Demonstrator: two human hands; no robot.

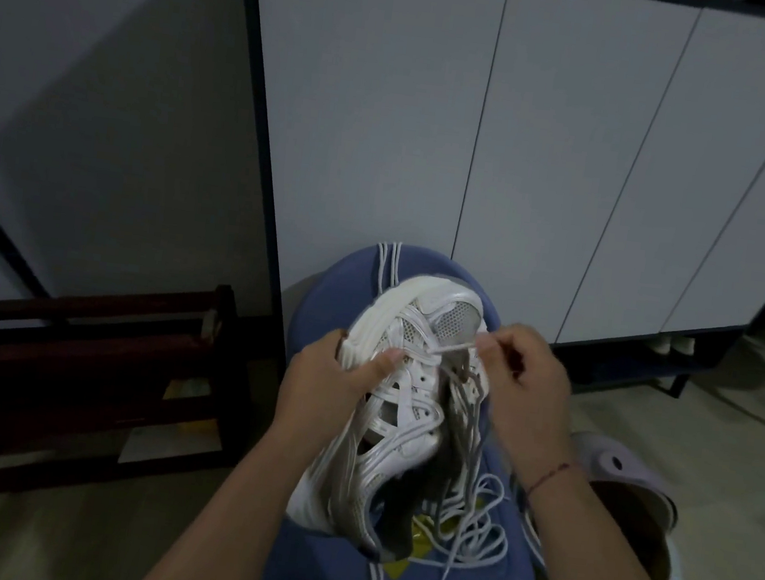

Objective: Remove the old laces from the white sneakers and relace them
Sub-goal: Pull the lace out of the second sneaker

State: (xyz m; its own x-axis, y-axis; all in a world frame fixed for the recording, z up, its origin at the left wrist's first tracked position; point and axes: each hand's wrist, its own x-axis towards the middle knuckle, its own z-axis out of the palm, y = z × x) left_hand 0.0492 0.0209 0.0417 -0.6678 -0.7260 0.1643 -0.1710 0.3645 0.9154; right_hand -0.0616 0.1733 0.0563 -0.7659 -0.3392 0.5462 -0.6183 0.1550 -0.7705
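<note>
A white sneaker lies on a blue stool, toe pointing away from me. My left hand grips its left side, thumb across the upper near the eyelets. My right hand pinches the tip of a white lace just above the eyelets at the toe end. Loose white lace lies piled on the stool by the heel, and more laces hang over the stool's far edge.
White cabinet doors stand behind the stool. A dark wooden rack sits on the floor at the left. A pale clog and a tub are at the right, close to my right forearm.
</note>
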